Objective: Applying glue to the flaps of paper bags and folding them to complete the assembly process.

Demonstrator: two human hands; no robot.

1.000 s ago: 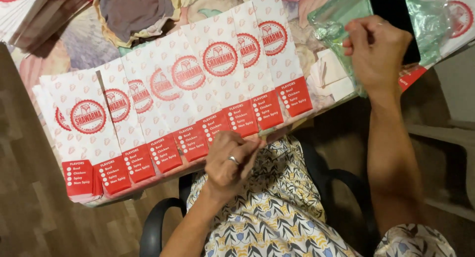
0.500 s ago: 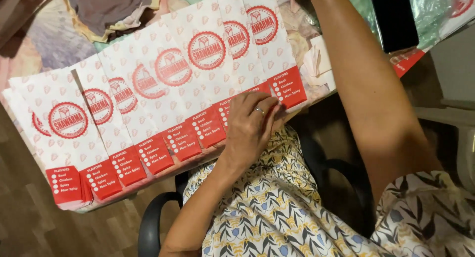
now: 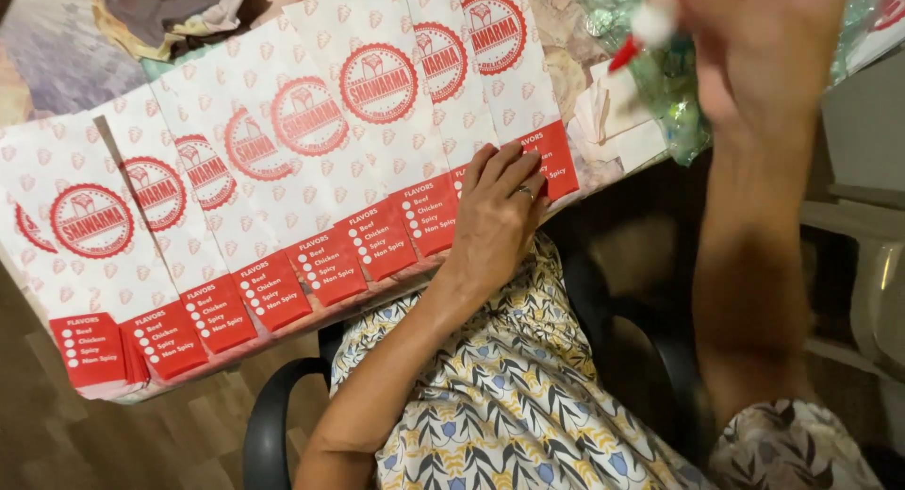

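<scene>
A fanned row of white paper bags, each with a round red emblem and a red bottom band, lies along the table edge. My left hand rests flat on the lower ends of the rightmost bags, fingers spread, a ring on one finger. My right hand is raised at the top right and blurred. It grips a small red-and-white object that sticks out to the left; I cannot tell what it is.
Crumpled clear plastic and folded white paper lie right of the bags. A heap of cloth sits at the back left. A black chair armrest is below the table edge and pale furniture stands at the right.
My left hand has slid up from the table edge onto the bags. My right hand reached past the top of view and came back holding the red-and-white object.
</scene>
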